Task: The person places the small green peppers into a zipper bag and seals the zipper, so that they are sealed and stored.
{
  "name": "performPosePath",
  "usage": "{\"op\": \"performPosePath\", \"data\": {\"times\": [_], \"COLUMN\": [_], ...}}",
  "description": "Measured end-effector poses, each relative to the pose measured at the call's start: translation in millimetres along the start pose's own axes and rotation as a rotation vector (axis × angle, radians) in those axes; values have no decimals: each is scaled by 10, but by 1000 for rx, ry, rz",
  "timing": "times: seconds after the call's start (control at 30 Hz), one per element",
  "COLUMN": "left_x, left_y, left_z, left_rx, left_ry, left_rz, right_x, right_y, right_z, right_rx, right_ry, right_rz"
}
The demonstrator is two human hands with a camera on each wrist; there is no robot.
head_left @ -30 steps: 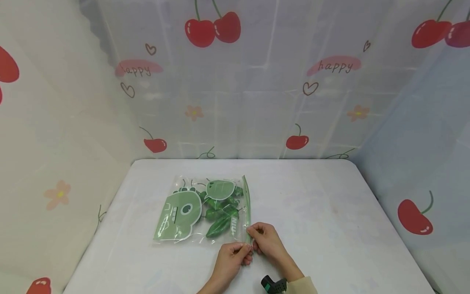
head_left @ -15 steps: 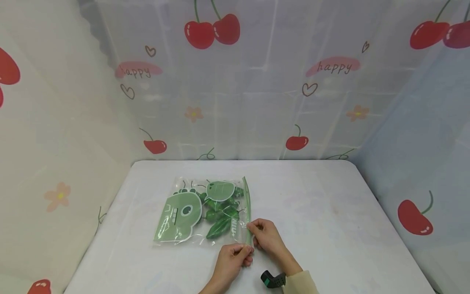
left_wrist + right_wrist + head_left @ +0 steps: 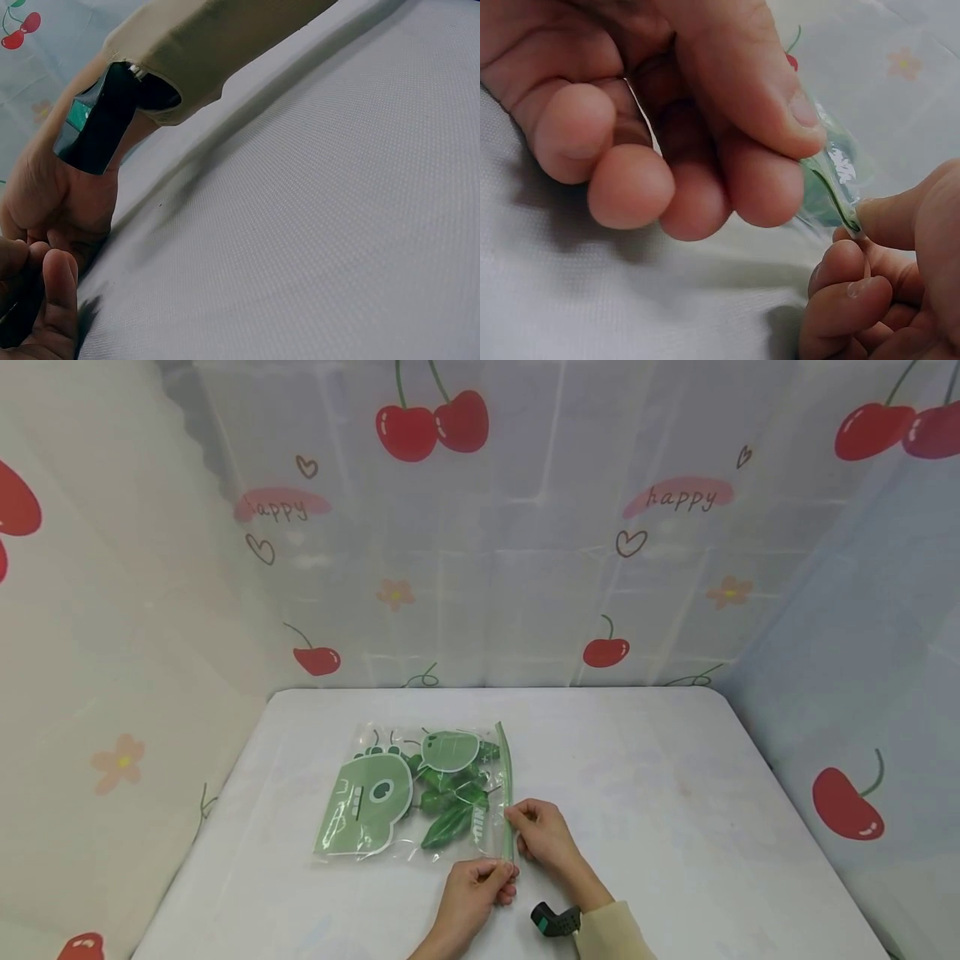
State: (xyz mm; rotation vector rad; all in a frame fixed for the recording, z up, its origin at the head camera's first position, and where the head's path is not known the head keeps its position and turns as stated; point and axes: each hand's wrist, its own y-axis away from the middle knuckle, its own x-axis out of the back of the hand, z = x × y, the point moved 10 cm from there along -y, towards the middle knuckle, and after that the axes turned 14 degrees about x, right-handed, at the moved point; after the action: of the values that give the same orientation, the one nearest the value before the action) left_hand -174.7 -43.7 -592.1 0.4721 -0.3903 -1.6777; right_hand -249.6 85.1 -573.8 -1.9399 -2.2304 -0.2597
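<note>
A clear zip bag printed with a green cartoon creature lies on the white table, its green zip edge facing right. Inside it are several green pepper-like pieces, partly covered by the print. My left hand pinches the near corner of the zip edge between thumb and fingers. Slightly farther up that edge, my right hand pinches the strip with thumb and forefinger. From the right wrist view, the zip strip runs between the two hands, with the other right fingers curled below.
The white table extends around the bag. A black wrist device sits by the right cuff. Cherry-patterned curtains hang behind the table and at both sides.
My right hand has slid a little away from me along the zip edge, widening the distance from my left hand. The left hand and the bag stay nearly in place.
</note>
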Motion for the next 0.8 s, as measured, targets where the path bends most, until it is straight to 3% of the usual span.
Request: {"op": "performPosePath", "data": {"times": [0.8], "left_x": [0], "left_y": [-18], "left_z": [-30], "left_rx": [2], "left_ry": [20], "left_rz": [-13], "right_x": [71], "right_y": [-203], "right_z": [55], "right_rx": [-39], "right_ry": [56], "right_rz": [54]}}
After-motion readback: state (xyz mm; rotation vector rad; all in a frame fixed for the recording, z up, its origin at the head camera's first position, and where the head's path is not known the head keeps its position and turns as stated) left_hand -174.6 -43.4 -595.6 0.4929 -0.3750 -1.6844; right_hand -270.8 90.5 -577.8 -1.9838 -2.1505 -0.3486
